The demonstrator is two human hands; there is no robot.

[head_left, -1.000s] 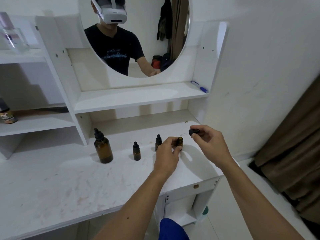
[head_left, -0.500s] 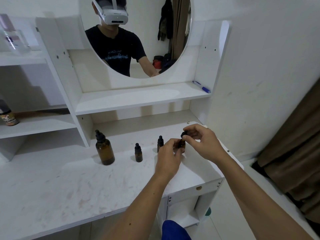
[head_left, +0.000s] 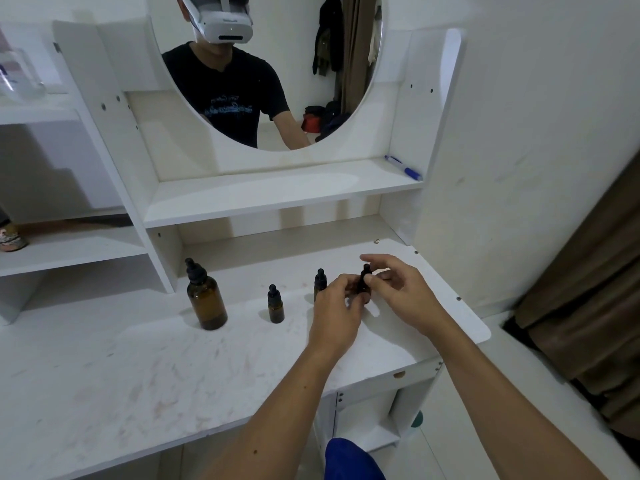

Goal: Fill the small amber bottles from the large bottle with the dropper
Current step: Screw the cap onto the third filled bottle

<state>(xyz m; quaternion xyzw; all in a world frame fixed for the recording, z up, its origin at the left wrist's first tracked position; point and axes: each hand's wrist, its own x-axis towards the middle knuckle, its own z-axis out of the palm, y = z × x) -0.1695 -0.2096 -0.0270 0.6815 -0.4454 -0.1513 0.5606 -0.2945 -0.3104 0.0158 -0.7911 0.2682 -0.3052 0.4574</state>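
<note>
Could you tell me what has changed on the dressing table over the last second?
The right hand brought the black dropper cap leftward and down onto the rightmost small bottle; its fingers now pinch the cap seated on the neck. The left hand kept steadying that bottle. The large bottle and the other two small bottles stayed capped where they were.

large bottle [head_left: 206, 299] left on desk [head_left: 104, 368], three small bottles [head_left: 276, 304] rightward in row
</note>
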